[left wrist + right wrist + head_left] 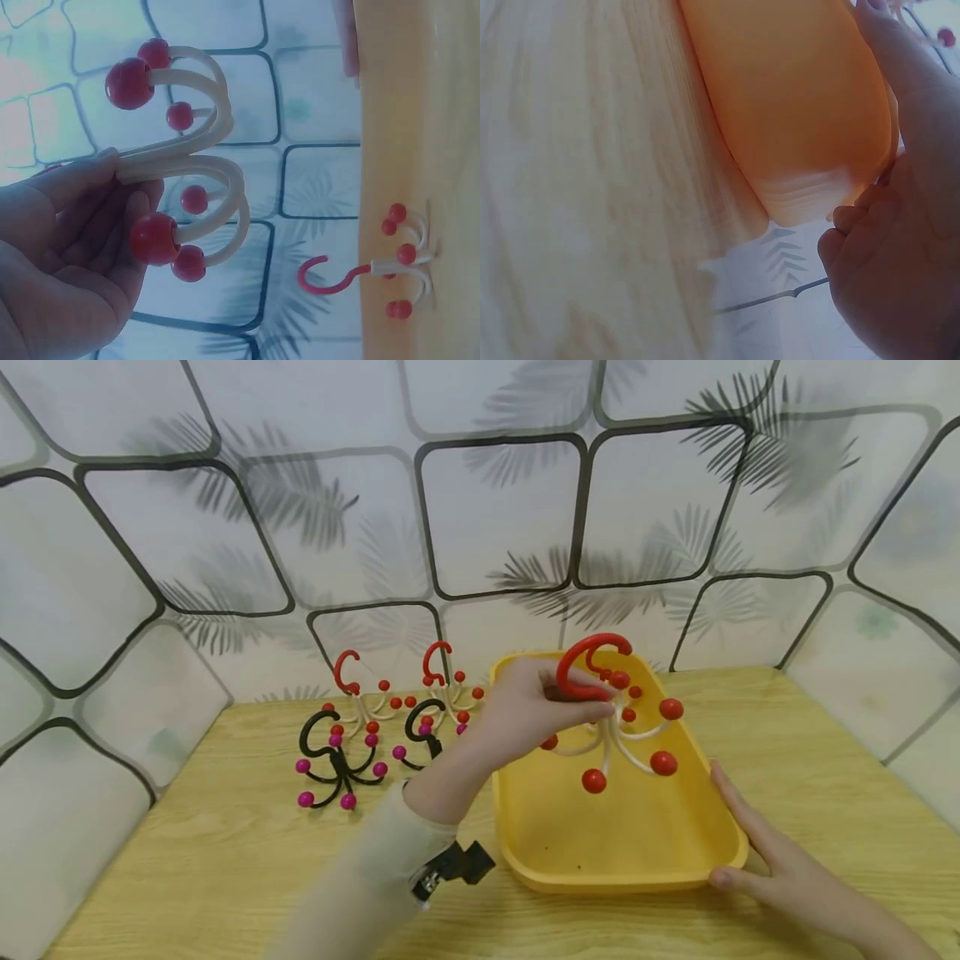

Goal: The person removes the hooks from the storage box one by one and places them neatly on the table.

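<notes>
My left hand (517, 710) pinches a white multi-arm hanging hook (180, 161) by its stem. Its red hook curls upward and its arms, tipped with red balls, spread below. It is held over a yellow plastic tray (615, 835). Toward the tray's back stands a second white hanging hook (390, 266) of the same kind, partly hidden behind the held one in the head view. At the tray's front right corner my right hand (772, 868) grips the rim, thumb at the front and fingers along the side.
Left of the tray, two black hanging hooks (339, 764) with pink balls stand on the wooden table (225, 843), one partly behind my left forearm. Two white ones (361, 706) with red hooks stand behind them. A patterned wall covering (502, 518) rises at the back and sides.
</notes>
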Demonstrator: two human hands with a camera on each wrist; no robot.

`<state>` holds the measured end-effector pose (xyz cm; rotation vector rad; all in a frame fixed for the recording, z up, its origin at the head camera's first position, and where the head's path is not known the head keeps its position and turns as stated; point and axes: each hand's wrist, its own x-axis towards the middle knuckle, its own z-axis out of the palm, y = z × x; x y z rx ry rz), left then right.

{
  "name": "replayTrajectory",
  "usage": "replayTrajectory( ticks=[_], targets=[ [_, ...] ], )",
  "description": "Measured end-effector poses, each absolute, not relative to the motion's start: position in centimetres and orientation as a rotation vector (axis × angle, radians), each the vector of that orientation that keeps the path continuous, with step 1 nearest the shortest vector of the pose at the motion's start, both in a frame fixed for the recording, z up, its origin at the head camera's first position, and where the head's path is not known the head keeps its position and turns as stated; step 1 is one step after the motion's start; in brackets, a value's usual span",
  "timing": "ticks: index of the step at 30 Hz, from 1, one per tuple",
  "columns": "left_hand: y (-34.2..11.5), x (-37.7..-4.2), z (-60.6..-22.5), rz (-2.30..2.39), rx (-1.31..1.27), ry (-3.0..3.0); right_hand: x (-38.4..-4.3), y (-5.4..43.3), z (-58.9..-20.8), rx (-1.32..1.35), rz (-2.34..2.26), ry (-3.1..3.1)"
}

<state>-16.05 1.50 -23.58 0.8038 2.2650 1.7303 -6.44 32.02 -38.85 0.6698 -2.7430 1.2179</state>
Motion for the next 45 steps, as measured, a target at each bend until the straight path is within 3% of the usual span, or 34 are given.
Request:
replayTrajectory(
  ticks=[12,21,29,45],
  targets=[
    [-9.6,-11.9,-24.9,1.704,0.613,2.518,-6.5,32.0,-38.8,0.706,1.212,-2.726],
    [-16.7,-9.4,-27.6,1.539,0.288,2.697,-6.6,32.1,-38.7,0.726,1.239,-2.715],
    [-20.1,-8.9,-30.4,1.386,0.111,2.765,-6.7,32.1,-38.7,0.729,1.254,-2.728],
    [-22.9,-10.2,-32.9,1.309,0.302,2.672,-6.8,32.1,-38.6,0.73,1.243,-2.727]
  ],
)
